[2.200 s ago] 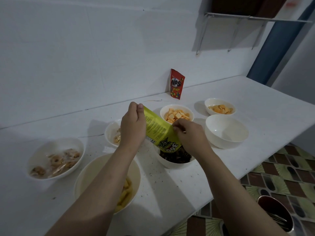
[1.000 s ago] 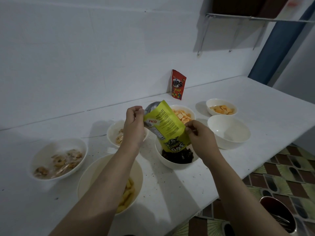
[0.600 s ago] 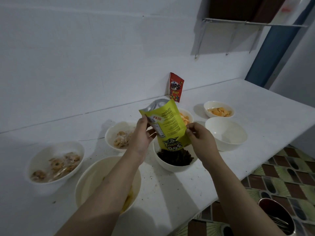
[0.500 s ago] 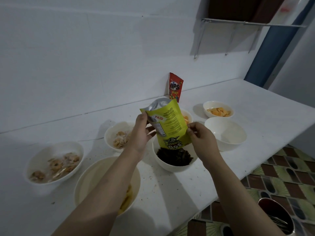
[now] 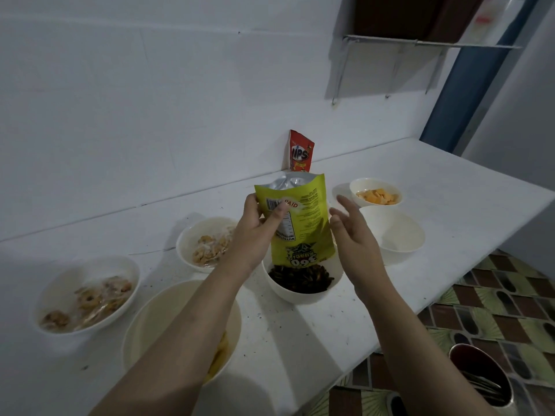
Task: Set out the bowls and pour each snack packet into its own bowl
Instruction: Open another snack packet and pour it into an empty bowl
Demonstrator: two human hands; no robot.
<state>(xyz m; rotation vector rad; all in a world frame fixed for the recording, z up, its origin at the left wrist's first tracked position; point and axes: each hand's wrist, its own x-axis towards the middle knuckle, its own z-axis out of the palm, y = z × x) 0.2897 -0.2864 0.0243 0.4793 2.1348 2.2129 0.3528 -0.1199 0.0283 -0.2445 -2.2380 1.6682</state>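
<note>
I am holding the yellow packet [image 5: 300, 223] upside down over the seed bowl [image 5: 303, 280], its printed end pointing down at the dark seeds and its silver inside showing at the top. My left hand [image 5: 255, 232] is pinching the packet's left edge, thumb across the label. My right hand [image 5: 351, 232] is hanging just beside the packet with its fingers straight and spread, holding nothing and, as far as I can tell, not touching the foil.

I judge this pour to be nearly over: the bowl is holding a good heap and I am seeing nothing falling. Next I am expecting to need a shake or a tap with the free hand, then somewhere to drop the spent packet, away from the bowls.

Going round the table [image 5: 435, 181]: the far-right bowl [image 5: 375, 193] is holding orange crackers. The bowl [image 5: 393, 235] in front of it is looking empty, and I am taking it as meant for the red packet [image 5: 301, 151], which is leaning against the wall at the back of the table, apparently not yet poured. A bowl [image 5: 207, 241] left of my left hand is carrying pale, curled pieces. The far-left bowl [image 5: 87, 292] is holding browner rings with something clear and shiny among them, perhaps wrapping. The nearest bowl [image 5: 168, 319], partly under my left forearm, is showing yellow sticks at its right side.
</note>
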